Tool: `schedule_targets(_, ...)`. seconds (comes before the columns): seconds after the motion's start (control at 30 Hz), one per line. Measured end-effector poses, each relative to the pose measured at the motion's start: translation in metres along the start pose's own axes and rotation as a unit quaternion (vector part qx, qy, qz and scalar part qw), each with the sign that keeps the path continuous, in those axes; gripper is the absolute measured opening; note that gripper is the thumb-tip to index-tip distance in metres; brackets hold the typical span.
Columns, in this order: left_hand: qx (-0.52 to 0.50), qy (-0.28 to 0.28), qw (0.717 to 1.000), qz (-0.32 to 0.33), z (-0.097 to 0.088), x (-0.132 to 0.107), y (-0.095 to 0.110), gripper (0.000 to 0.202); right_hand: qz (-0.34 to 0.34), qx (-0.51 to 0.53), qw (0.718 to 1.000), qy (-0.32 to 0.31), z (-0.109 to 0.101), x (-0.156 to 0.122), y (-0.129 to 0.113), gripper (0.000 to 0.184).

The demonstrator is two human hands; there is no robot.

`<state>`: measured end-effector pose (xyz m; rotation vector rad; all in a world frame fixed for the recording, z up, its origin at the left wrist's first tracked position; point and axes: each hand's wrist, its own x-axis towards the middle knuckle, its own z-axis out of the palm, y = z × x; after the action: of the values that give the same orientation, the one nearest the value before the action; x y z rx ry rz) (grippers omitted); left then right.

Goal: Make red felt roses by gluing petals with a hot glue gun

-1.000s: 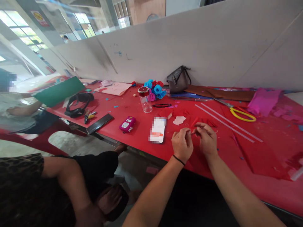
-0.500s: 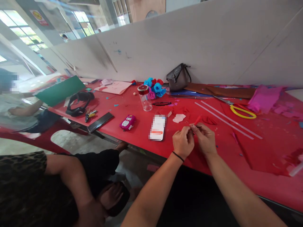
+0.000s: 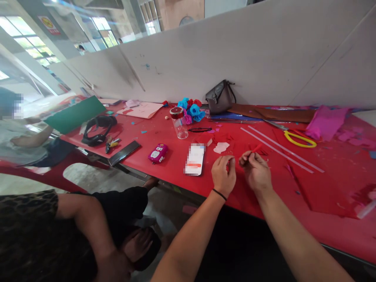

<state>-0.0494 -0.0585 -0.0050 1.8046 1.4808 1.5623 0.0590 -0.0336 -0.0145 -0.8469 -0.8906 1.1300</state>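
Just above the red table, my right hand (image 3: 259,172) pinches a small rolled piece of red crepe paper (image 3: 257,148) between thumb and fingers; its tip points up and right. A short gap to the left is my left hand (image 3: 223,174), fingers curled and thumb close to the index fingertip. Whether anything small sits in that pinch I cannot make out. Beyond the hands lie a pale pink paper cutout (image 3: 221,147) and loose red paper scraps (image 3: 225,138). A phone (image 3: 194,159) with its screen lit rests left of my left hand.
Yellow-handled scissors (image 3: 299,139) and two clear thin strips (image 3: 282,150) lie on the right. At the back stand a lidded glass jar (image 3: 179,127), paper flowers (image 3: 192,109) and a dark bag (image 3: 219,97). A purple device (image 3: 158,153) lies left. Another person's arm (image 3: 85,215) is at lower left.
My hands have come apart: the left has drawn slightly left, off the red paper. My right hand has shifted a little right, keeping the red paper.
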Motion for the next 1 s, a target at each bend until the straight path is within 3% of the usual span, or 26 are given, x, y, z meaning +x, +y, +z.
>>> schedule_targets(0.13,-0.139,-0.035,0.988,-0.048,-0.004,0.005,-0.005,0.027,0.076,0.024,0.993,-0.083,0.006,-0.006,-0.008,0.029)
schedule_targets(0.27,-0.276,-0.108,0.949,-0.109,-0.007,0.008,-0.012,0.031,0.131,-0.012,0.981,-0.140,0.009,-0.011,-0.010,0.030)
schedule_targets(0.4,-0.376,-0.131,0.901,-0.169,-0.008,0.008,-0.014,0.028,0.146,-0.021,0.981,-0.130,0.006,-0.014,-0.010,0.031)
schedule_targets(0.53,-0.428,-0.114,0.871,-0.214,-0.008,0.009,-0.011,0.022,0.153,-0.016,0.981,-0.115,0.002,-0.022,-0.013,0.029)
schedule_targets(0.8,-0.452,-0.066,0.862,-0.221,-0.007,0.011,-0.010,0.018,0.074,-0.043,0.993,-0.083,0.000,-0.026,-0.011,0.026)
schedule_targets(1.0,-0.438,-0.095,0.866,-0.222,-0.009,0.006,0.001,0.014,0.076,-0.038,0.990,-0.109,0.001,-0.027,-0.009,0.026)
